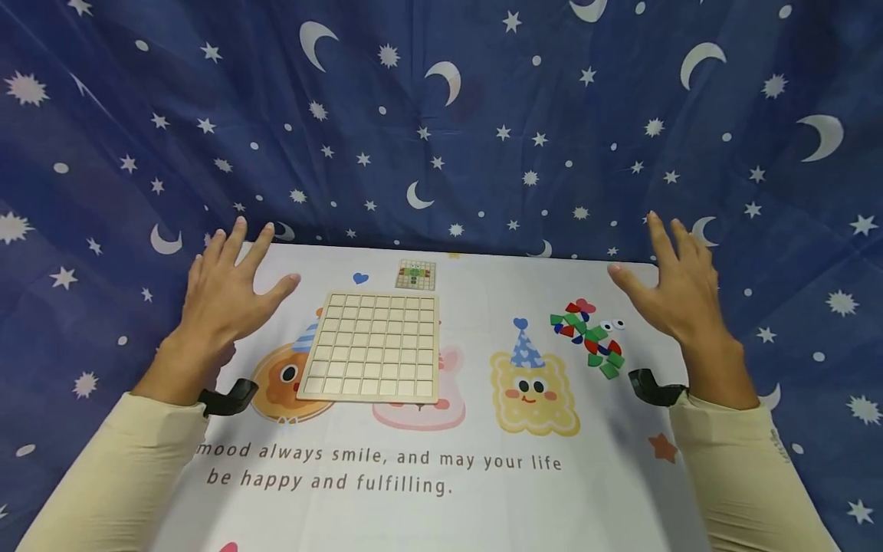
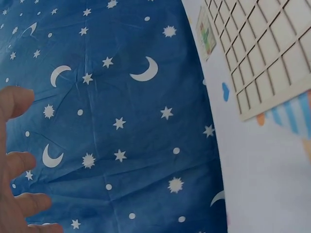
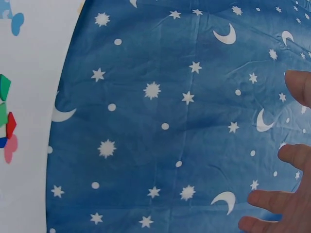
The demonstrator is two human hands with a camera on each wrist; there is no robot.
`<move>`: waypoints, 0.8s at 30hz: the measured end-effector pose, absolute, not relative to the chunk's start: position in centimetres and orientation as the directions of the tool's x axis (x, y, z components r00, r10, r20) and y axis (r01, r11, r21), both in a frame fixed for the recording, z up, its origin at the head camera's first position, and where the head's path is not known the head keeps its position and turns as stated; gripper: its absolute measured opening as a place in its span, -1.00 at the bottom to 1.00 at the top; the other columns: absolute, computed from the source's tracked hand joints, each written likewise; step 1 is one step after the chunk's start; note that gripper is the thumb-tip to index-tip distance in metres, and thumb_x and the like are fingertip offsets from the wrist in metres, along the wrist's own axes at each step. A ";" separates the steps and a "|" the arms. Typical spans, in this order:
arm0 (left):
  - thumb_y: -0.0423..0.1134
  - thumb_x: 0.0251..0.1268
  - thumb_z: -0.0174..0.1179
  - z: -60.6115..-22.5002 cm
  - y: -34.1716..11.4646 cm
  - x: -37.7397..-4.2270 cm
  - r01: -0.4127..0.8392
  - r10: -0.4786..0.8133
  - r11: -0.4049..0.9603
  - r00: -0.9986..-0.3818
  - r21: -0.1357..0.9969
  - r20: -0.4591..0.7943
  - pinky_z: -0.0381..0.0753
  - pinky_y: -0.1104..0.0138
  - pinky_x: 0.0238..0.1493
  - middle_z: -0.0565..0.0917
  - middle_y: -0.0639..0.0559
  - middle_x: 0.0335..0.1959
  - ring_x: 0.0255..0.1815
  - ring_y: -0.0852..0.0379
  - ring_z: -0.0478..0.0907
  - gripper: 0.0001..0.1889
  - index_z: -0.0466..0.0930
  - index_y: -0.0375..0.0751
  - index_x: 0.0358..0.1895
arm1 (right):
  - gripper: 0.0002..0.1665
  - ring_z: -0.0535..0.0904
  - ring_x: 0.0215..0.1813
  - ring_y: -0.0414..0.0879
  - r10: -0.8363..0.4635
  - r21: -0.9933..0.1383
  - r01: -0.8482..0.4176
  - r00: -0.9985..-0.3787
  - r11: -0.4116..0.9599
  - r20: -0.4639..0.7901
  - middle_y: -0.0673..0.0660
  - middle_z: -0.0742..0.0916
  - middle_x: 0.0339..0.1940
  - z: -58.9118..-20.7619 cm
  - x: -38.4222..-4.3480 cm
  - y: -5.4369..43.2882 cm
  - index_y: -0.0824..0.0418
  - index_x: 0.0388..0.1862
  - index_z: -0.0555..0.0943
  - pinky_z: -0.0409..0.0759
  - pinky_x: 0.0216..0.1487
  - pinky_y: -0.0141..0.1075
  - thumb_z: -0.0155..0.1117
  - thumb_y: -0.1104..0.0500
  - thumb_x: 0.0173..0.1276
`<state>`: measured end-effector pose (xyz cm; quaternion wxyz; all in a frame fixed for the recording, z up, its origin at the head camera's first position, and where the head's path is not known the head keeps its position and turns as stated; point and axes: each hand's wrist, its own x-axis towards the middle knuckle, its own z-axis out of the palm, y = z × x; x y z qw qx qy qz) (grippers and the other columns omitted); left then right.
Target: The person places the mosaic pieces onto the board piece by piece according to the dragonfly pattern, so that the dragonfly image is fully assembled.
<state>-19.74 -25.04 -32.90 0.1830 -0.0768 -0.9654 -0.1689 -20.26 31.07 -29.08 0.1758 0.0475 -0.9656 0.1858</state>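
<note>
Two spread hands flanking a gridded board and loose coloured pieces

Head view: The left hand [image 1: 228,287] and the right hand [image 1: 679,287] are raised at opposite sides of the table [image 1: 517,498], fingers straight and parted, thumbs pointing inward. The wooden board [image 1: 370,349], divided into square cells, lies flat left of centre, nearer the left hand. Just beyond its far edge lies a small picture card [image 1: 415,274]. The red, green and blue pieces [image 1: 595,334] form a loose cluster near the right hand, with two white eye discs [image 1: 619,325] beside them. A dark blue curtain [image 1: 483,107] with moons and stars hangs behind.

Left wrist view: Separated fingers enter at the left edge; part of the board and the card appear at upper right.

Right wrist view: Separated fingers enter at the right edge; a few coloured pieces show at the left edge.
</note>
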 end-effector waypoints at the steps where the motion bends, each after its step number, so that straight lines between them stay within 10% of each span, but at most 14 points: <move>1: 0.25 0.31 0.02 -33.2 -24.9 -19.6 0.219 0.090 0.927 -0.918 0.303 0.387 -0.31 -0.27 0.33 -0.14 -0.20 0.55 0.51 -0.27 -0.30 -0.17 -0.01 0.00 0.56 | 0.02 -0.28 0.51 0.33 -0.025 -0.348 -0.160 -0.931 0.924 0.363 0.29 -0.06 0.56 -29.3 -20.2 31.2 -0.09 0.60 -0.17 -0.38 0.23 0.44 0.06 -0.32 0.34; 24: 0.12 0.30 0.13 -40.5 -23.0 -17.7 0.285 0.125 0.849 -0.927 0.445 0.354 -0.20 -0.33 0.29 -0.02 -0.24 0.53 0.49 -0.33 -0.17 -0.18 0.03 -0.05 0.55 | 0.01 -0.10 0.48 0.32 0.010 -0.454 -0.181 -0.922 0.872 0.387 0.30 0.11 0.53 -35.2 -20.3 32.3 -0.03 0.60 -0.04 -0.22 0.27 0.41 0.19 -0.20 0.30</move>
